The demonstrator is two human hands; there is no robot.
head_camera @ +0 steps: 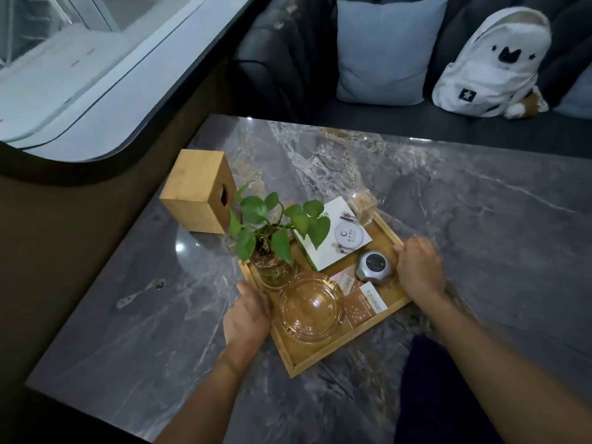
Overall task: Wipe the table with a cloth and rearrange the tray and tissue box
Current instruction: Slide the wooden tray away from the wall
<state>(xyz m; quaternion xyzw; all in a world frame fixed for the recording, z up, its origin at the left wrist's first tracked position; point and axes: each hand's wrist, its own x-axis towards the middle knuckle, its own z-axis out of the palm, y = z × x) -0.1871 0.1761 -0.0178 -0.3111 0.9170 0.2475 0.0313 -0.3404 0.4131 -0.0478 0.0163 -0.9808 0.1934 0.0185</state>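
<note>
The wooden tissue box (198,191) stands at ten o'clock on the marble table (480,219), just beside the tray; rigid and light, it can be gripped by its sides. The left hand (246,310) grasps the wooden tray's (320,354) near-left rim, fingers clenched on it. The tray looks stiff but loaded: a potted plant (272,238) and a glass ashtray (310,306) could slide or tip, so keep it level. The right hand (419,267) grips the three-o'clock rim.

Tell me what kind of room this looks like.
Probably a lounge or tea-room seating nook. A dark sofa with a cushion faces a marble table, where both hands hold a wooden tray carrying an ashtray and a plant.
</note>
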